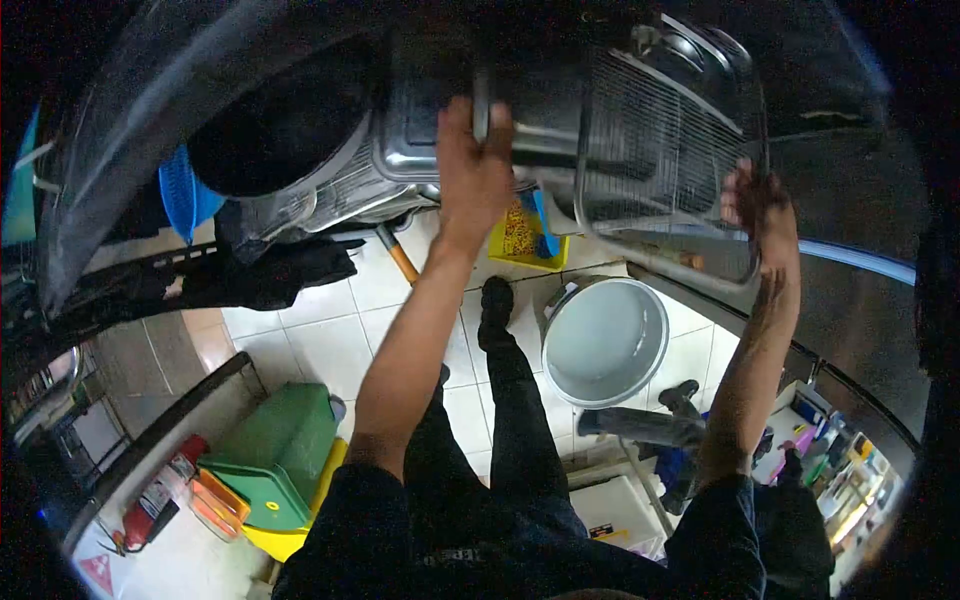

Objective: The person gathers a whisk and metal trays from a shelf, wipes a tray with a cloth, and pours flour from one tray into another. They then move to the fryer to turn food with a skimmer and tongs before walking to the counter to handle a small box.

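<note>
My left hand (475, 185) reaches up to a shiny metal pan (412, 160), its thumb and fingers on either side of an upright metal edge. My right hand (762, 215) is closed around the right side of a wire rack (650, 140), a rounded rectangular frame with fine parallel wires. The rack hangs tilted beside the pan, above the floor. Dark shadow hides the upper ends of both things.
Below the rack, a large round grey tub (605, 342) stands on the white tiled floor. A yellow container (530, 258) sits farther off. At left are a green bin (275, 455), a fire extinguisher (160, 500) and a dark rail (170, 415). Another person's boot (680, 393) shows at right.
</note>
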`<act>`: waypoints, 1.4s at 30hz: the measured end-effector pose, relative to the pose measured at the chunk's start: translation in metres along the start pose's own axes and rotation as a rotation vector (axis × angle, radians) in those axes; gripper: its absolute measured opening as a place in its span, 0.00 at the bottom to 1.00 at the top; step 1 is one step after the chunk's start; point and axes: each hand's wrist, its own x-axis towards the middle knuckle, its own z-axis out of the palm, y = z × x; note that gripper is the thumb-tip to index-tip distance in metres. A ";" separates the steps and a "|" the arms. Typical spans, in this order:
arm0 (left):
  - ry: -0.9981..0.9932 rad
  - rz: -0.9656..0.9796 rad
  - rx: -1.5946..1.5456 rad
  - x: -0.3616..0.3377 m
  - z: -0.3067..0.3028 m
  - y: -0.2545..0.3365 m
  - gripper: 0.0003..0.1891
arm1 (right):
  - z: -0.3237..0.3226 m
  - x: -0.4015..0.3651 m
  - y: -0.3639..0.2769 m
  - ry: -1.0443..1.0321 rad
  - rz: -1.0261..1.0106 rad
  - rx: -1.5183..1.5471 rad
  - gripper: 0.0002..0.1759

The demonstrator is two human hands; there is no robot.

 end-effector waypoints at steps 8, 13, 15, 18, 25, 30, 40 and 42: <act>0.074 0.015 -0.122 -0.085 -0.068 -0.009 0.09 | 0.018 -0.090 0.012 -0.077 -0.006 0.044 0.17; 0.018 -0.096 -0.124 -0.127 -0.100 -0.030 0.13 | 0.022 -0.133 0.038 -0.148 0.014 0.042 0.10; -0.017 -0.185 -0.186 -0.141 -0.113 -0.031 0.15 | 0.026 -0.152 0.035 -0.193 0.010 0.018 0.10; -0.052 -0.278 -0.239 -0.159 -0.132 -0.028 0.16 | 0.020 -0.161 0.047 -0.166 0.112 -0.064 0.11; -0.097 -0.322 -0.343 -0.196 -0.145 -0.040 0.15 | 0.006 -0.201 -0.004 -0.344 0.147 -0.152 0.10; -0.029 -0.459 -0.517 -0.227 -0.141 -0.052 0.12 | -0.003 -0.208 -0.021 -0.296 0.157 -0.182 0.10; -0.028 -0.511 -0.589 -0.270 -0.211 -0.092 0.20 | 0.018 -0.177 -0.021 -0.154 0.143 -0.155 0.18; 0.013 -0.438 -0.395 -0.281 -0.230 -0.086 0.21 | 0.038 -0.172 -0.027 -0.205 0.028 -0.147 0.15</act>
